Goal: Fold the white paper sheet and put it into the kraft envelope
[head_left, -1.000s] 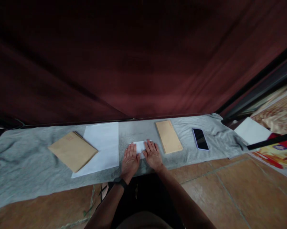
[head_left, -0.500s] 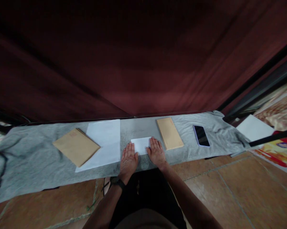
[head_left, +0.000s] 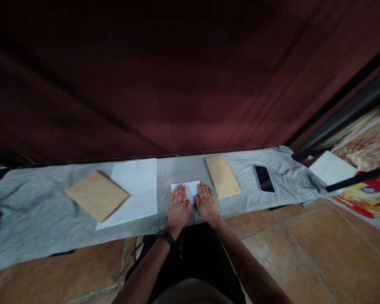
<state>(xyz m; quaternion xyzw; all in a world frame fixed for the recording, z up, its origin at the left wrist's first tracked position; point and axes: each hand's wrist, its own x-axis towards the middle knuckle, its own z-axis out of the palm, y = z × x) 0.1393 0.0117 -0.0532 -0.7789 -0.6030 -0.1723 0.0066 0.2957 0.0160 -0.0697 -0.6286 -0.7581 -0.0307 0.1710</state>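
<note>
Compared with the earlier frame, the left hand (head_left: 178, 209) lies further right, over the left part of the small white paper (head_left: 192, 191); the right hand (head_left: 207, 204) stays by its right edge. Both hands are flat, fingers extended, gripping nothing. The step seems to be smoothing; the next move calls for even pressure. Behind the paper, the bench (head_left: 181, 169) offers room between the large sheet (head_left: 142, 185) and the brown envelopes (head_left: 223, 177); its front edge is near.
</note>
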